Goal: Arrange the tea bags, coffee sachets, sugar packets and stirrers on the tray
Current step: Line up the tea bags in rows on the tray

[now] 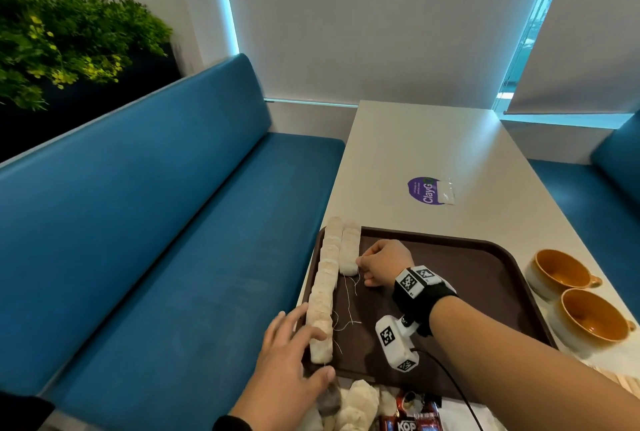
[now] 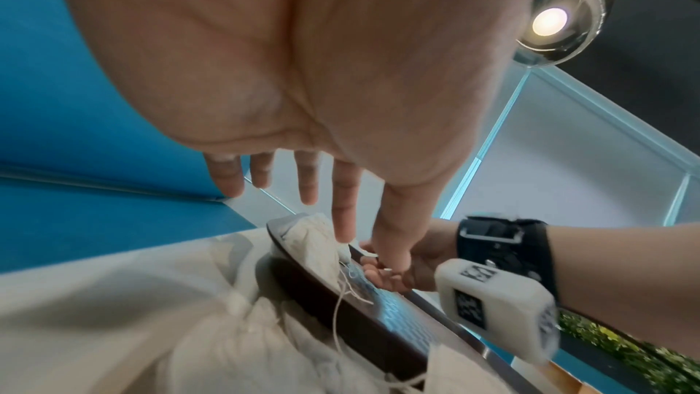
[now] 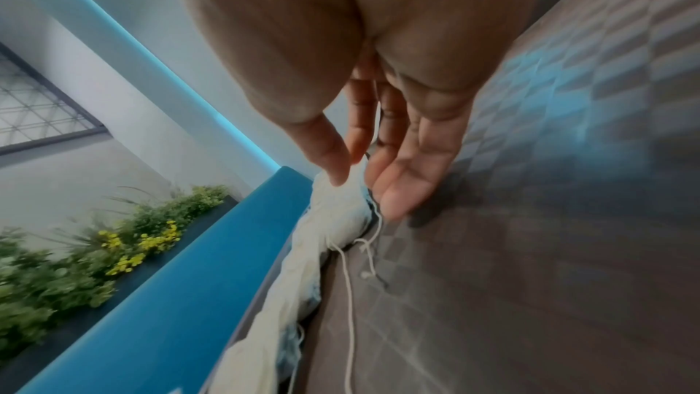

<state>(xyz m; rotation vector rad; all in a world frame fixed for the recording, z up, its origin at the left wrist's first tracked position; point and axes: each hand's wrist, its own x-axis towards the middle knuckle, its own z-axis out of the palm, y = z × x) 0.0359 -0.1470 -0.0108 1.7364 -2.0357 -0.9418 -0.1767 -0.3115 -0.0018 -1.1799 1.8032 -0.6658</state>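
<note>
A brown tray lies on the white table. A long row of tea bags runs along its left edge, with a shorter second row beside it. My right hand pinches the nearest tea bag of the short row between thumb and forefinger, its other fingers straight over the tray. My left hand is spread flat at the near end of the long row. Its forefinger touches the last tea bag and its thumb is by the tray's front rim. Strings trail across the tray.
Loose tea bags and red coffee sachets lie in front of the tray. Two orange-lined cups stand right of it, with pale wooden sticks beyond them. A purple sticker is farther back. A blue bench runs along the left.
</note>
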